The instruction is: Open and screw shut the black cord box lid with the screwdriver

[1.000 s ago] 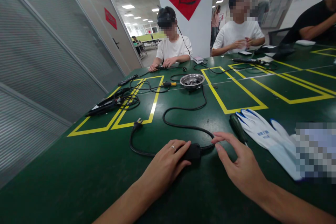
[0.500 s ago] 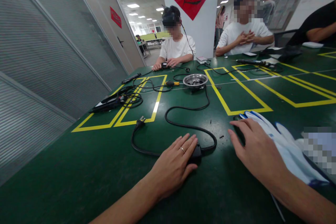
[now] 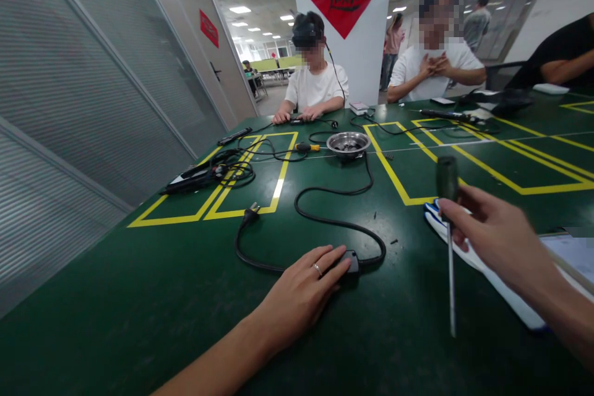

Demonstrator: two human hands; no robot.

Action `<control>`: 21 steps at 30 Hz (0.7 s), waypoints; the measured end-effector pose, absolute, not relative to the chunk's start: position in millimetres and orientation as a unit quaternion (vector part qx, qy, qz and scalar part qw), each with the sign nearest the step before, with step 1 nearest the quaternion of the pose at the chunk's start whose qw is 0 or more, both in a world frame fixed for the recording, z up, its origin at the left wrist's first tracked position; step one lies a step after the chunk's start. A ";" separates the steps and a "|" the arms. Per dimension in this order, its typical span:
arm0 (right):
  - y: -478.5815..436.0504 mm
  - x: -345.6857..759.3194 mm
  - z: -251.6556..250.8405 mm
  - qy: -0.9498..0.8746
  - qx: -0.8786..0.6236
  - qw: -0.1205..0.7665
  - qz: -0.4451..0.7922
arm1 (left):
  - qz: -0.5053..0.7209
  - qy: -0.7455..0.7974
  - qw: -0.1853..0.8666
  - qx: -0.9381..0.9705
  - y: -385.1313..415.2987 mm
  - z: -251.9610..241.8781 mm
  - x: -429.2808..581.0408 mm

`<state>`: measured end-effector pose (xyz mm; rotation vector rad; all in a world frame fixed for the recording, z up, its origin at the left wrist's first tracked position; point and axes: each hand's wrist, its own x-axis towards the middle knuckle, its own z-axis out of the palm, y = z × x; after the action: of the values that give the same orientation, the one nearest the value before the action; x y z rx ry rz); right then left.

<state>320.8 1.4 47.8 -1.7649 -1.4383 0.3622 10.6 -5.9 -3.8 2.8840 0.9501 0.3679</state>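
My left hand (image 3: pixel 312 278) is over a small black power adapter (image 3: pixel 353 262), its fingers curled on the box and its thumb hidden. From the adapter a black cord (image 3: pixel 320 219) runs away toward a metal bowl, and another length loops left to a two-pin plug (image 3: pixel 251 213). My right hand (image 3: pixel 487 229) grips a screwdriver (image 3: pixel 447 179) by its dark handle, raised above the table with its long shaft pointing down. Two small dark screws (image 3: pixel 394 241) lie on the table between my hands. A white glove with blue edging (image 3: pixel 492 288) lies beneath my right hand.
The metal bowl (image 3: pixel 348 143) with dark bits inside stands mid-table, beside a yellow-and-black screwdriver (image 3: pixel 307 147). Bundled black cables (image 3: pixel 232 174) lie at left. Yellow tape (image 3: pixel 403 189) marks the green table. Two people in white shirts (image 3: pixel 320 83) are at the far side.
My right hand has picked up the screwdriver from beside the glove and moved right with it, shaft down. My left hand stays at the adapter, with its thumb now out of sight.
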 end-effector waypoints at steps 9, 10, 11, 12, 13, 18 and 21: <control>-9.9 297.2 34.3 -0.502 -0.491 0.710 0.055 | 0.108 0.308 0.064 0.943 -4.6 -3.7 8.1; -10.4 295.5 29.0 -0.511 -0.477 0.713 0.058 | 0.103 0.307 0.067 0.944 -5.2 -2.8 8.1; -10.8 294.1 24.7 -0.518 -0.467 0.714 0.062 | 0.100 0.308 0.071 0.943 -5.6 -2.2 8.0; -11.1 292.9 21.2 -0.527 -0.463 0.709 0.067 | 0.099 0.311 0.074 0.942 -6.0 -1.9 8.0; -11.4 292.0 18.6 -0.536 -0.457 0.707 0.067 | 0.100 0.313 0.077 0.941 -6.1 -2.1 8.0; -11.2 291.2 11.2 -0.583 -0.404 0.703 0.054 | 0.112 0.311 0.089 0.940 -3.6 -6.2 7.6; -9.7 292.8 8.1 -0.594 -0.400 0.697 0.052 | 0.122 0.306 0.088 0.940 -1.8 -7.6 7.8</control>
<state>292.8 -9.7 8.1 -0.8911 -1.3238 0.1162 7.8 -1.8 -7.6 2.7977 0.9113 0.3617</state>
